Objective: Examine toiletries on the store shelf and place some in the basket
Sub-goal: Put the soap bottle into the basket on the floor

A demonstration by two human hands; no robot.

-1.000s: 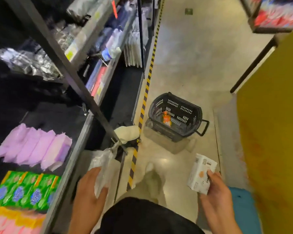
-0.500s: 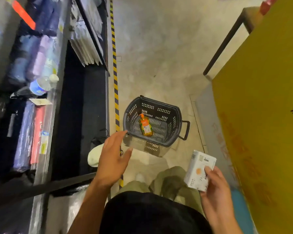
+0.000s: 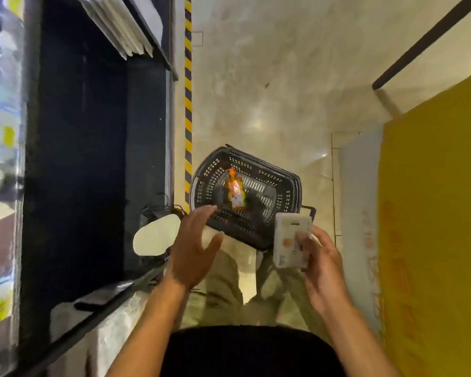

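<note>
right hand [image 3: 321,270] holds a white box [image 3: 291,240] upright, fingers curled round its right edge and thumb on the printed face; an orange mark shows on that face. the box sits in front of the near right corner of the black basket [image 3: 286,186], above it in view. left hand [image 3: 193,251] is spread, fingers straight and thumb apart, holding nothing; its fingertips overlap the basket's near left rim in view, contact cannot be told. the basket stands on the pale floor [image 3: 256,91], just right of the yellow-and-black striped tape [image 3: 188,104]. one orange bottle [image 3: 235,193] lies on the basket bottom, cap pointing away. dark shelf unit [image 3: 93,131] to the left; its goods are blurred. yellow panel [image 3: 433,213] to the right.
</note>
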